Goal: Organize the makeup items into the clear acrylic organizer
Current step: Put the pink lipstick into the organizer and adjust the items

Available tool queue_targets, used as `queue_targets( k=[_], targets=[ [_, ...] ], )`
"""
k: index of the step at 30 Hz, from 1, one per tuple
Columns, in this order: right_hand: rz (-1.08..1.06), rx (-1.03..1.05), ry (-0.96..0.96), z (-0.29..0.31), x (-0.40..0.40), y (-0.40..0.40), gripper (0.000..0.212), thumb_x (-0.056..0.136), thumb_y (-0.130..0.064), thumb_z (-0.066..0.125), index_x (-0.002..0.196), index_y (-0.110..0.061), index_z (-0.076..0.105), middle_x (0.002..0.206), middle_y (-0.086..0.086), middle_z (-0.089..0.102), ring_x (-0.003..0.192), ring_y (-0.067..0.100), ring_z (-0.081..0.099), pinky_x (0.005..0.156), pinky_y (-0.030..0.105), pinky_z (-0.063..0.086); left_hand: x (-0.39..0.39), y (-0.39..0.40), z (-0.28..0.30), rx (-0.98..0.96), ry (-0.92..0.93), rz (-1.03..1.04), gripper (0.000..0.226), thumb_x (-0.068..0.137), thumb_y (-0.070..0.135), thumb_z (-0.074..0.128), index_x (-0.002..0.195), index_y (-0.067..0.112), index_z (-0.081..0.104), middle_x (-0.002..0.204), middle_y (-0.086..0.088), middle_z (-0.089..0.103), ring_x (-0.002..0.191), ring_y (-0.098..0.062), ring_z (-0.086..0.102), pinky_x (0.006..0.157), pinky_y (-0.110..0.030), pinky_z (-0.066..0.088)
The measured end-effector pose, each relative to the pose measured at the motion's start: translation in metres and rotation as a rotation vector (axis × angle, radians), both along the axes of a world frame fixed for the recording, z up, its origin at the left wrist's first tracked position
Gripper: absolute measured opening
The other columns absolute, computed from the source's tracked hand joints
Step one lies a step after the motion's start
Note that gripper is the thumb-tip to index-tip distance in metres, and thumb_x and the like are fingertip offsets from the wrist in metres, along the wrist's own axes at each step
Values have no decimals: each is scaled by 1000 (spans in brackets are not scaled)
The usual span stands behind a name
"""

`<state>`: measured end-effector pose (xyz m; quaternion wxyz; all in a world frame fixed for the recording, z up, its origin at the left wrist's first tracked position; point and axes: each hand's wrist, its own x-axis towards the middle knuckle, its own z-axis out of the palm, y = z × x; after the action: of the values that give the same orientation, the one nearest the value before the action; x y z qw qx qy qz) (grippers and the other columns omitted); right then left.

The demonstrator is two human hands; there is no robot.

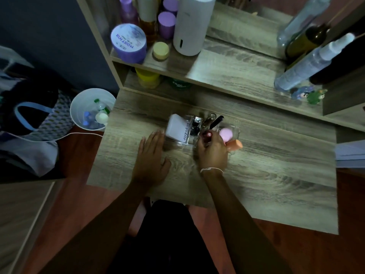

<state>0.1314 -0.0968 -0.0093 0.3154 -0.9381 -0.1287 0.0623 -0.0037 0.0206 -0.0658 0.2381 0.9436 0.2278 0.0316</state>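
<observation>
The clear acrylic organizer (178,143) sits in the middle of the wooden desk. A white tube (177,128) lies in its left compartment. Dark brushes and a metal tool (213,120) stand in the middle section. A pink sponge (225,134) and an orange sponge (235,145) sit on its right side. My right hand (212,150) is closed around a small dark red item (207,133), held over the organizer's middle. My left hand (153,155) rests flat on the desk, fingers spread, just left of the organizer.
A shelf above the desk carries purple jars (128,42), a white cylinder (191,24) and bottles (308,62). Small figurines (308,94) stand at the right. A white bin (91,108) with bottles sits left of the desk, beside a bag (33,119). Papers (350,153) lie at the right edge.
</observation>
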Motion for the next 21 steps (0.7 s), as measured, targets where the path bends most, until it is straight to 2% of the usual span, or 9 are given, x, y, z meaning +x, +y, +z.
queue_targets(
  k=[10,16,21],
  targets=[
    [-64,74,31,-2,2,0,17,86,-18,65,102,-12,67,92,14,72,86,33,66,72,37,50,0,-1,0,-2,-17,4,76,79,38,45,145,5,25,152,-15,32,143,-27,24,118,-53,16],
    [-82,155,51,-2,7,-1,15,81,-9,67,97,-9,67,81,10,71,72,24,63,61,20,35,0,-1,2,-10,-21,3,77,79,37,46,145,5,25,152,-15,32,143,-28,24,117,-54,17],
    [-91,154,90,-2,10,-1,18,78,-4,63,95,-9,65,84,10,72,78,26,65,69,25,44,-1,0,-1,-7,-18,-5,78,80,38,46,146,7,21,153,-15,30,143,-27,23,118,-53,16]
  ],
)
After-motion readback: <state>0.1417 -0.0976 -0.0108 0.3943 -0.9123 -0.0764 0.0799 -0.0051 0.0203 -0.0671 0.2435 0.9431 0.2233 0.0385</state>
